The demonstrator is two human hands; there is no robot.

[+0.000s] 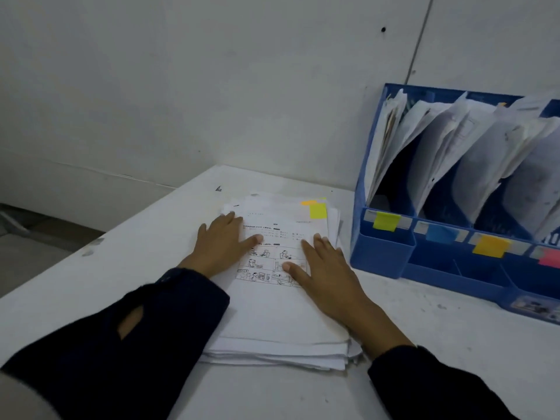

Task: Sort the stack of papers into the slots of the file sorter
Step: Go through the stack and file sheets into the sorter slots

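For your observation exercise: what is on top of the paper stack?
Both hands, left and right, lie flat on the paper stack. A yellow sticky tab marks the top sheet; lower sheets are covered.

Between the stack of papers (281, 310) and the blue file sorter (460, 262) runs a narrow strip of bare table (424, 344), widening toward the near edge. The sorter's slots are crowded with leaning sheets (472, 153), leaving dark gaps low at their fronts. The wall (212, 86) closes off the far side; left of the stack the tabletop lies open.
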